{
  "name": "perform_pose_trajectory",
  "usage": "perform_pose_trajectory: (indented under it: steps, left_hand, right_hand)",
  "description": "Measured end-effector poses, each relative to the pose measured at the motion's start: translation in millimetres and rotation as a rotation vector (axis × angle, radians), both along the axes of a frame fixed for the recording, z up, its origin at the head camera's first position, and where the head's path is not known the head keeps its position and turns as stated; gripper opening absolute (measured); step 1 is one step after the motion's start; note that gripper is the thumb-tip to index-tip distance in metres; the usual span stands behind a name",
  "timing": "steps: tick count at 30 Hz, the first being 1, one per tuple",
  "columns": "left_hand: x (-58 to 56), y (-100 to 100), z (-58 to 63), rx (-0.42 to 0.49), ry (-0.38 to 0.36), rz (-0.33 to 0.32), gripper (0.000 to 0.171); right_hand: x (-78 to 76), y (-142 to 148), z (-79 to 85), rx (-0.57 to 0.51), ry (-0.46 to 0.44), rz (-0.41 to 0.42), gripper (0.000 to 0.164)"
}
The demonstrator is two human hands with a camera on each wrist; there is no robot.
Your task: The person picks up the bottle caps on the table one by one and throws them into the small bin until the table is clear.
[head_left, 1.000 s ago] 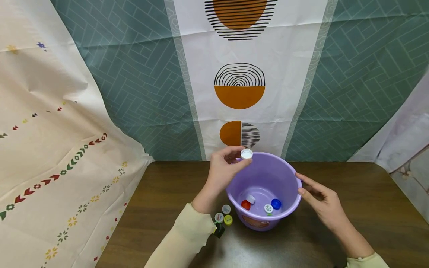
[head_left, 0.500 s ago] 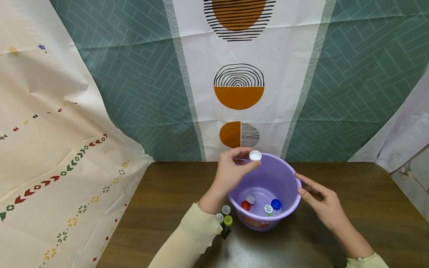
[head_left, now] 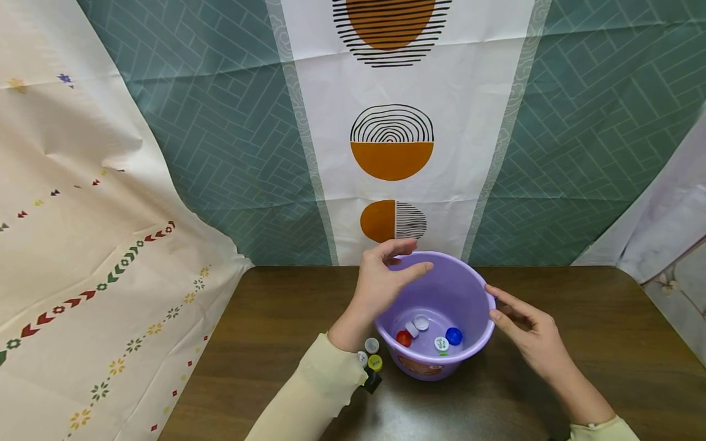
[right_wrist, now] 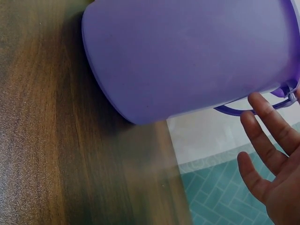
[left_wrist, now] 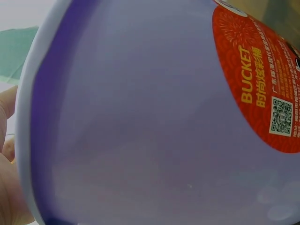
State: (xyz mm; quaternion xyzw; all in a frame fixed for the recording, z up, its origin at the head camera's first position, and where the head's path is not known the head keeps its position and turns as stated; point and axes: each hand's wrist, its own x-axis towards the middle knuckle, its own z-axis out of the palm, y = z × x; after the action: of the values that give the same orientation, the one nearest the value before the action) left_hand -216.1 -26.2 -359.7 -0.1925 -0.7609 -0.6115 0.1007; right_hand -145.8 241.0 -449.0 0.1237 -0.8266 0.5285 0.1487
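A purple bucket (head_left: pixel 441 282) stands on the table with several bottle caps inside: a white cap (head_left: pixel 421 323) lying flat, one tipped on its side, a red cap (head_left: pixel 404 338), a blue cap (head_left: pixel 454 335) and a printed white one. Over the bucket's left rim is my left hand (head_left: pixel 380 278), thumb and fingers spread apart with nothing between them. With thumb and index finger, my right hand (head_left: pixel 529 334) holds the right rim. In the right wrist view its other fingers (right_wrist: pixel 262 145) extend loosely beside the bucket's handle (right_wrist: pixel 229 111).
Left of the bucket, by my left sleeve (head_left: pixel 320 380), lie a greyish cap (head_left: pixel 372 345), a partly hidden white cap (head_left: pixel 362 359) and a yellow cap (head_left: pixel 375 362). The brown wooden table (head_left: pixel 287 324) ends against a patterned curtain (head_left: pixel 242 153) behind the bucket.
My left hand has moved right over the bucket and let go of a white cap, which now lies on the bucket's bottom. My right hand has stayed at the rim.
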Motion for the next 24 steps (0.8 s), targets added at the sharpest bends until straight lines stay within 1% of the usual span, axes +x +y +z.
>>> perform_pose_trajectory:
  steps: [9, 18, 24]
  left_hand:
    - [1.0, -2.8, 2.3, 0.024, 0.001, -0.004, 0.039]
    - [1.4, -6.1, 4.5, 0.051, 0.006, -0.009, 0.037]
    - [1.4, -13.5, 5.5, 0.069, 0.010, -0.002, 0.037]
  right_hand:
    - [0.7, -0.7, 0.5, -0.002, 0.002, 0.008, 0.048]
    - [1.7, -1.9, 0.8, 0.017, -0.015, -0.007, 0.048]
    - [1.2, -1.9, -0.4, 0.006, 0.008, 0.009, 0.048]
